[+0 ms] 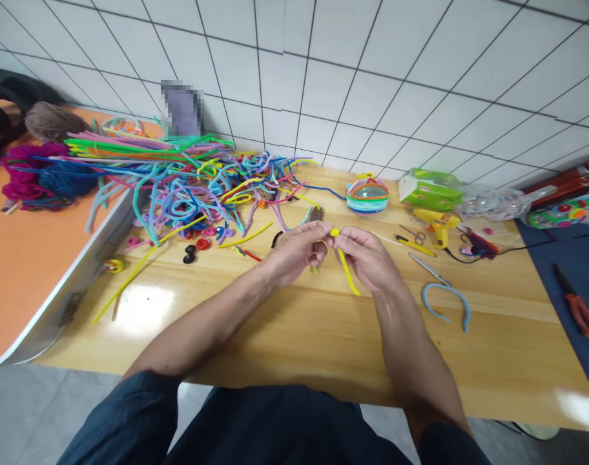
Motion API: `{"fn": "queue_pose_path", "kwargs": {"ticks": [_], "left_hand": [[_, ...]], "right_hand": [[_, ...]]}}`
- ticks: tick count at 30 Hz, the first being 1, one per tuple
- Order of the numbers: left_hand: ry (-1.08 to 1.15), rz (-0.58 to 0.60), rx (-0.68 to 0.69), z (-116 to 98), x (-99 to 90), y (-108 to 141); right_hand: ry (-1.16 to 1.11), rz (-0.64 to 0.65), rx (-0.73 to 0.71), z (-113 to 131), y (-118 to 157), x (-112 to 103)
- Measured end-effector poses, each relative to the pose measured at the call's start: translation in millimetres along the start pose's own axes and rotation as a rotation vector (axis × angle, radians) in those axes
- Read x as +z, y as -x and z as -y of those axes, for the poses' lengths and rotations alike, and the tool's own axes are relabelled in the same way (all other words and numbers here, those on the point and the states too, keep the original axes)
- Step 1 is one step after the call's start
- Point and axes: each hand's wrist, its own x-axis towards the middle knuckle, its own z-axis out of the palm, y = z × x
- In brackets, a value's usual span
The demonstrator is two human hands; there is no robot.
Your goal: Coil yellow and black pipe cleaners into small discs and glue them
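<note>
Over the middle of the wooden table [285, 336], my left hand [299, 252] and my right hand [367, 258] meet with their fingertips together. Both pinch a yellow pipe cleaner [347, 274] at its small coiled top. The rest of it hangs down toward me beside my right hand. Behind my left hand lie pliers [316, 214], partly covered by the fingers. A short yellow pipe cleaner piece [246, 234] rests to the left of my left hand.
A tangled pile of pipe cleaners [188, 200] spreads at the back left. A striped round object [367, 197], green box [427, 188], yellow glue gun [437, 226], yellow cutter [415, 245] and curved blue pipe cleaner [447, 289] lie to the right. An orange tray [28, 258] stands left.
</note>
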Motion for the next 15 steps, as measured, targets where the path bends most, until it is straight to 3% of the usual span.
{"fn": "queue_pose_path", "kwargs": {"ticks": [4,7,11,15], "left_hand": [[-0.37,0.162,0.049,-21,-15.2,-1],[-0.495,0.199,0.068,-30,-21.9,0],[-0.421,0.142,0.124,-24,-18.4,0],[-0.142,0.008,0.12,-3,-4.1,0]], "right_hand": [[0.017,0.086,0.061,7,4,-8],[0.026,0.122,0.075,9,6,-8],[-0.006,0.078,0.028,4,5,-3],[-0.044,-0.034,-0.045,-6,1,7]]}}
